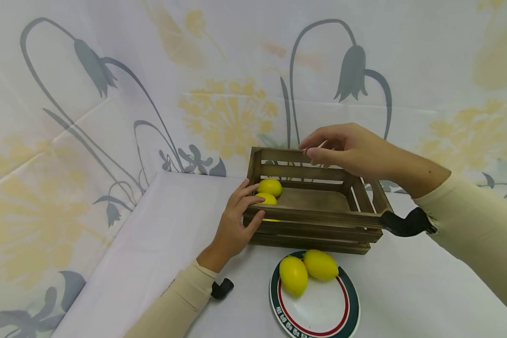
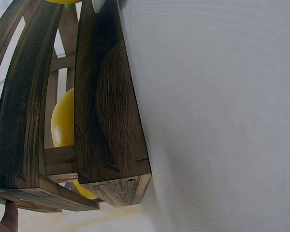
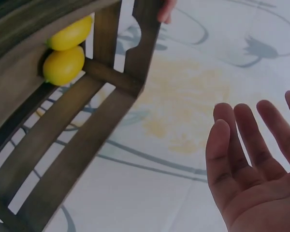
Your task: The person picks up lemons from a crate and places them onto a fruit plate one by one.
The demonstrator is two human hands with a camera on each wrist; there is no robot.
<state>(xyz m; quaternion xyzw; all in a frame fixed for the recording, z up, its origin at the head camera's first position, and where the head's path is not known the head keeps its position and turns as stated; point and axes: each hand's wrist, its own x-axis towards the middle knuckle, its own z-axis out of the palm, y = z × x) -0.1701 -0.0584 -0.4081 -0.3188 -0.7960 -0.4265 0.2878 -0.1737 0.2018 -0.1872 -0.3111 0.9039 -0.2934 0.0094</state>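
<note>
**Crate steadied, lemons loose on both sides**

Nearest, on the white surface point(image 1: 405, 291): a rimmed plate point(image 1: 321, 314) bearing two lemons point(image 1: 308, 271), just in front of the wooden crate point(image 1: 317, 220). Could roll off with any knock from the crate. Left hand point(image 1: 234, 225) on the crate's near-left corner, fingers point(image 1: 247, 197) curled over the top slat; a slip there likely to skid the crate plateward. Inside, two more lemons point(image 1: 269, 191) against the left wall. Farthest, right hand point(image 1: 346, 148) above the back rail, fingers relaxed and apart, gripping nothing; no second hold if tipped.
</note>
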